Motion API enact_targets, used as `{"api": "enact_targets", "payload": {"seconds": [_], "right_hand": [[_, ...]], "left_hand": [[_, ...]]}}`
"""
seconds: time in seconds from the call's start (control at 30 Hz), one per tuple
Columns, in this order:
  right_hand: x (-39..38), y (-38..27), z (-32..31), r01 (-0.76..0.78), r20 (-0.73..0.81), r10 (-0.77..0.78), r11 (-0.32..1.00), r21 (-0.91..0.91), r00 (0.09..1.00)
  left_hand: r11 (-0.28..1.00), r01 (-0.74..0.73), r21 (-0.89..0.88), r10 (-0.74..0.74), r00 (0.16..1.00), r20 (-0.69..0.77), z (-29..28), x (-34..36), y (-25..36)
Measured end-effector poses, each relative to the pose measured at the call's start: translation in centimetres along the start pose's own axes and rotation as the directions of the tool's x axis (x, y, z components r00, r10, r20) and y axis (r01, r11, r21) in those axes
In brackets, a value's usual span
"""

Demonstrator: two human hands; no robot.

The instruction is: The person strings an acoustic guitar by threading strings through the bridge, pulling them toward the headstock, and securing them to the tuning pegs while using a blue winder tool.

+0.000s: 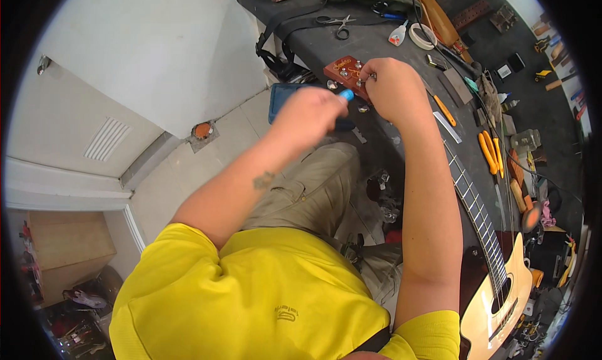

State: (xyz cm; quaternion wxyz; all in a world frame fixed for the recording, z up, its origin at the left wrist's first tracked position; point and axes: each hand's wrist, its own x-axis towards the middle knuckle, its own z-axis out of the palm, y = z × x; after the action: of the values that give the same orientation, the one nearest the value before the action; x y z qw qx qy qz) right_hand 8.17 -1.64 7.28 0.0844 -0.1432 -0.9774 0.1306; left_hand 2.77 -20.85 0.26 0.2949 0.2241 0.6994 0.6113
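An acoustic guitar (471,327) with a pale top lies along the right side, its fretted neck (475,200) running up the bench. The reddish-brown headstock (337,63) with metal tuning posts sits at the bench's edge. My right hand (394,87) rests over the headstock, fingers pinched by a tuning post; what they grip is too small to make out. Just left of the headstock, my left hand (307,114) is smeared by motion and closed round a small tool with a bright blue end (347,95), whose kind I cannot tell.
On the dark bench lie scissors (339,25), a white glue bottle (397,34), a tape roll (423,36), an orange-handled tool (445,111), orange-handled pliers (488,153) and a metal ruler (447,128). A blue bin (274,103) stands on the floor below the bench edge.
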Motion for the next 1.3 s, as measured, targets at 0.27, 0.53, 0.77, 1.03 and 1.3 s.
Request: {"api": "enact_targets", "payload": {"seconds": [0.27, 0.53, 0.77, 1.03, 1.3], "right_hand": [[-0.1, -0.9, -1.3, -0.039, -0.001, 0.039, 0.996, 0.078, 0.999], [-0.1, -0.3, -1.0, -0.047, -0.008, 0.048, 0.99, 0.134, 0.999], [-0.1, -0.7, -1.4, -0.097, 0.034, 0.093, 0.981, 0.165, 0.995], [-0.1, -0.7, -1.4, -0.1, 0.023, 0.097, 0.977, 0.19, 0.995], [-0.2, 0.2, -0.6, -0.049, -0.024, 0.054, 0.986, 0.159, 0.998]], "left_hand": [[1.0, 0.003, -0.031, -0.008, 0.986, -0.165, -1.0, 0.8, -4.0], [0.896, -0.162, 0.414, 0.147, 0.987, 0.068, 0.5, -0.8, -2.8], [0.96, -0.138, 0.244, 0.18, 0.971, -0.157, -1.9, 0.9, -3.8], [0.95, -0.222, 0.22, 0.253, 0.959, -0.126, -1.6, 0.6, -2.3], [0.936, -0.232, 0.267, 0.253, 0.966, -0.047, -1.2, -0.1, -1.7]]}}
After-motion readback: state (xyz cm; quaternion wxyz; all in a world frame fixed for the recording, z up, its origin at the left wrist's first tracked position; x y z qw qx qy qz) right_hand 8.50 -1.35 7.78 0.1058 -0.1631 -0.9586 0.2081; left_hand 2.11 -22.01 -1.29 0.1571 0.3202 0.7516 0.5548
